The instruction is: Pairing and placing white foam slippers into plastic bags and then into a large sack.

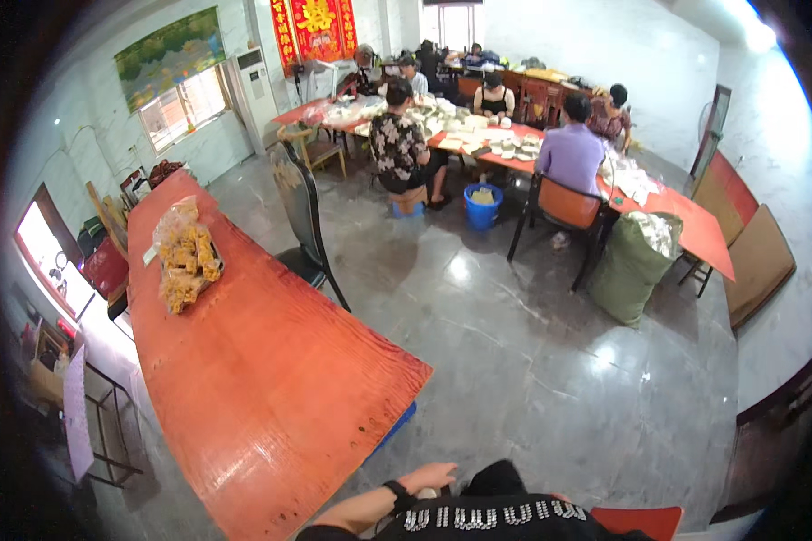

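Observation:
My left hand is at the lower edge, past the near corner of a long red-topped table. A black band circles its wrist, and its fingers reach out to the right, apart from the table. Just under the hand shows a small pale thing, too small to name; I cannot tell whether the hand touches it. My black shirt with shiny trim fills the bottom middle. My right hand does not show clearly; my body hides that side. Clear bags of yellow-orange pieces lie on the far part of the red table.
Several people sit around another red table strewn with pale pieces. Beside it stand a blue bucket and a full green sack. A dark high-backed chair is by the near table. A red seat shows behind my right side.

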Available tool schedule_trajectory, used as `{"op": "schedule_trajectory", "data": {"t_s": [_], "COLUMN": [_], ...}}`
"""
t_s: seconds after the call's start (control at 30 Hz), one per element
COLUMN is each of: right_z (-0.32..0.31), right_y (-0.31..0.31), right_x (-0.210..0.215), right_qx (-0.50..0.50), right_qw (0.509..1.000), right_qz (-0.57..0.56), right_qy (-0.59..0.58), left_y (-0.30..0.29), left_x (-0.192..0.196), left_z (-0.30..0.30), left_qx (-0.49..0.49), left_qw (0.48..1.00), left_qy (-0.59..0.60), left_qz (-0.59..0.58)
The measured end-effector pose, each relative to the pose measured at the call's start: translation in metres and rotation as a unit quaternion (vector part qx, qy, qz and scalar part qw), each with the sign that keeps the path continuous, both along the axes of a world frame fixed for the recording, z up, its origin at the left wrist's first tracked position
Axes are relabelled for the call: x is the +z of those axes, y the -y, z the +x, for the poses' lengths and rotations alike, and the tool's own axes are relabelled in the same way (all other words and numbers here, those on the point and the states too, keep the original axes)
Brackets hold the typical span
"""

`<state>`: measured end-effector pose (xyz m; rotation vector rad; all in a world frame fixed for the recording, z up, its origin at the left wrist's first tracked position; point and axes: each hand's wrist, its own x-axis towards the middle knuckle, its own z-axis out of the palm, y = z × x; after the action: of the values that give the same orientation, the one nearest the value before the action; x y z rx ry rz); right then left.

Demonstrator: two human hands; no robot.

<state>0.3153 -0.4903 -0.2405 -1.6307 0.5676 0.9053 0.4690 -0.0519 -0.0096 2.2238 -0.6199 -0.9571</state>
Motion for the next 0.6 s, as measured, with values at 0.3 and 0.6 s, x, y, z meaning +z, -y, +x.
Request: {"op": "schedule_trajectory", "data": {"t_s": [0.3, 0.6], "right_z": [0.151, 0.448], "right_y": [0.064, 0.139], "right_x": [0.005, 0.115], "right_qx": [-0.008, -0.007], "right_qw": [0.999, 0.996], "right_qz": [0.003, -0.011], "right_qy": [0.039, -0.093], "left_y": [0.039, 0.002], "left_x": [0.016, -0.006], "left_z": [0.208, 0.225], "left_qx": [0.176, 0.744], "left_qw": [0.961, 0.624], "left_qy": [0.174, -0.087], "left_qz": [0.127, 0.221]}}
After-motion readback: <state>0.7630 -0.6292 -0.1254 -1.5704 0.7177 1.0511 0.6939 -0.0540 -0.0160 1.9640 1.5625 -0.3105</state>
